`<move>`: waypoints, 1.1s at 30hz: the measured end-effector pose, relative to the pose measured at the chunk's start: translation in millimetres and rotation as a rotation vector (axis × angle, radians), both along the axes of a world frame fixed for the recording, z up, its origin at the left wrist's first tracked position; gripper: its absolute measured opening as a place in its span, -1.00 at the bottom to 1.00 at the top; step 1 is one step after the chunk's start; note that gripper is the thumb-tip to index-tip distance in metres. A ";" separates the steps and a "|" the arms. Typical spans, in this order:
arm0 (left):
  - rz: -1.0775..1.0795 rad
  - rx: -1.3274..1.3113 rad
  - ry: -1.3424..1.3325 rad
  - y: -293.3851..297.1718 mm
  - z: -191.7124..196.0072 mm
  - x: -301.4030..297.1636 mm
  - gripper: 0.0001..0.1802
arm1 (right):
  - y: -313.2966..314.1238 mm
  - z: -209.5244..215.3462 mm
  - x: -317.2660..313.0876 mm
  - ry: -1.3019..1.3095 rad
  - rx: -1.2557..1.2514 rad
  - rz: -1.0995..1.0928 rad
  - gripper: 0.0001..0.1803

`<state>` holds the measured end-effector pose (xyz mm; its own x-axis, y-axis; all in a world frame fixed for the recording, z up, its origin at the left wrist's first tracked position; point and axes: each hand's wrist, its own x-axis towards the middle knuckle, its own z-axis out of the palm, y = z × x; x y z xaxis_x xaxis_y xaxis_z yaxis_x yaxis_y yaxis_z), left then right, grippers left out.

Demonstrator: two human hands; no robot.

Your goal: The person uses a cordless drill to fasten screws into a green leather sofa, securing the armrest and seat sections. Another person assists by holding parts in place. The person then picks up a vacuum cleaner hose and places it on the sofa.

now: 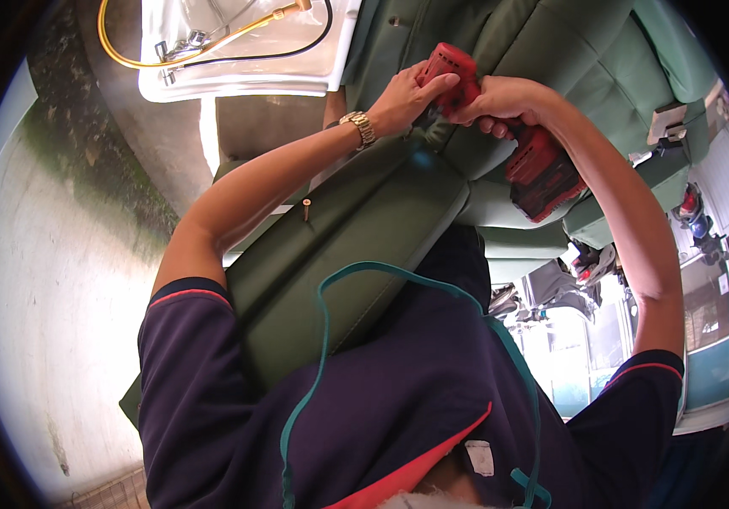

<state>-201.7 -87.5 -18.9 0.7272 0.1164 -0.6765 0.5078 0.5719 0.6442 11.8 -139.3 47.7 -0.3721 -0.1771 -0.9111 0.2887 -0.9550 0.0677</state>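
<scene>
A red and black cordless drill (452, 66) is between my hands, over the seam where green padded seat parts meet. My right hand (500, 100) wraps its grip, with the battery end (544, 174) hanging below toward me. My left hand (402, 97), a gold watch on its wrist, grasps the drill's head from the left side. The tip of the drill is hidden from view. A single screw (307, 209) lies on the long green cushion (356, 225) below my left forearm.
A white sink (254, 81) with a tap and a yellow hose (127, 59) stands at the far left. More green upholstery (568, 51) fills the far right. A stained wall (59, 280) runs along the left. Assorted gear (695, 212) is at the right, and a teal strap crosses my front.
</scene>
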 end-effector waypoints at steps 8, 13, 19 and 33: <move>0.062 -0.005 -0.054 -0.3 0.2 4.8 -0.36 | 6.5 3.1 2.8 -0.021 -0.010 0.028 -0.59; 0.053 -0.006 -0.028 0.4 -2.4 7.1 -0.32 | 12.2 9.3 5.2 -0.020 -0.055 0.007 -0.61; 0.073 -0.017 -0.024 2.8 -3.3 12.5 -0.29 | 19.9 11.2 12.4 0.026 -0.031 -0.002 -0.63; 0.010 0.046 -0.026 13.3 -2.1 26.3 -0.42 | 23.1 8.6 27.1 0.035 -0.007 -0.016 -0.65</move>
<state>-175.4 -74.2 -21.0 0.7430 0.1541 -0.6513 0.4853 0.5460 0.6829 38.9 -116.1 56.4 -0.4066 -0.1770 -0.8963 0.2756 -0.9591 0.0644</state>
